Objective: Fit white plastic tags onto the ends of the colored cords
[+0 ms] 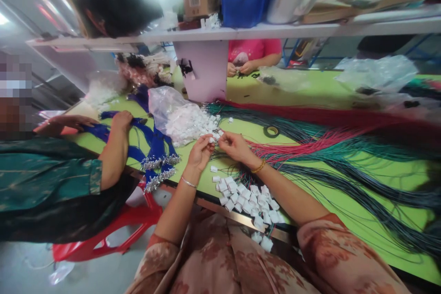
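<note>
My left hand (pixel 201 149) and my right hand (pixel 234 144) meet over the green table (pixel 310 87), both pinched around a small white plastic connector (pixel 214 138) and thin wires. Just beyond my fingers lies a heap of loose white connectors (pixel 191 124) spilling from a clear plastic bag (pixel 163 103). Several wired white connectors (pixel 246 200) lie in a row by the table's near edge, between my forearms. Long bundles of red wires (pixel 310 140) and dark green wires (pixel 361 183) run off to the right.
A person in a green garment on my left rests a hand (pixel 122 119) on blue wire bundles (pixel 156 147). Another person in pink (pixel 253 53) works across the table. A tape roll (pixel 271 131), plastic bags, a red stool (pixel 113 229) and a loaded shelf (pixel 241 32) are around.
</note>
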Demonstrator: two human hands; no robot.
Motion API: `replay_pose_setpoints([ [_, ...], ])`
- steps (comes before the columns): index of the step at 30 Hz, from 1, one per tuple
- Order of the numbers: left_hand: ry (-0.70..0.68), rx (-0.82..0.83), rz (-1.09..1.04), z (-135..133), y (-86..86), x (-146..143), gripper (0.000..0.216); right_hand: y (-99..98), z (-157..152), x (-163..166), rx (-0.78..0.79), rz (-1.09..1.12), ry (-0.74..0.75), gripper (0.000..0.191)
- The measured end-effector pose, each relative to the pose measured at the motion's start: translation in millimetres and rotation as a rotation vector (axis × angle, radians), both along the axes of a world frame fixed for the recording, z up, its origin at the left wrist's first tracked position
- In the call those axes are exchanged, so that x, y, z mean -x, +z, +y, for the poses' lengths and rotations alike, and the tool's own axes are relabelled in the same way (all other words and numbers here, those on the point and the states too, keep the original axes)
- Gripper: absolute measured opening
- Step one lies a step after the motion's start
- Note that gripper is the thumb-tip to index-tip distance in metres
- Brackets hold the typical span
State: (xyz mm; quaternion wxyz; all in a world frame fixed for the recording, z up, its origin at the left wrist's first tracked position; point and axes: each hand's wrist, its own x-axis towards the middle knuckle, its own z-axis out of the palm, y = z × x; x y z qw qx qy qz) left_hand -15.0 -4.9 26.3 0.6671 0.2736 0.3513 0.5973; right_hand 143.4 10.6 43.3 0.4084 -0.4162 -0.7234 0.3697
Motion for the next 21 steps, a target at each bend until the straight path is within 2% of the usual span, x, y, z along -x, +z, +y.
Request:
replay_pose_setpoints([
  [5, 0.005, -0.034, 0.024, 0.1, -4.8, -1.1, 0.020, -1.3, 2.8, 0.6, 0.046, -0.040, -0.018, 0.018],
  [12, 0.088, -0.158, 0.258, -0.9, -13.4, -7.8, 0.028, -18.4, 10.9, 6.1, 0.270, 0.108, 0.034, 0.027],
  [16, 0.156, -0.108, 0.240, -1.3, -18.4, -9.0, 0.029, -17.9, 7.3, 6.3, 0.124, 0.015, 0.067, 0.027],
  [21, 0.224, -0.138, 0.321, -6.8, -21.8, -13.8, 0.027, -17.8, 2.2, 7.9, 0.000, -0.149, -0.022, 0.023],
])
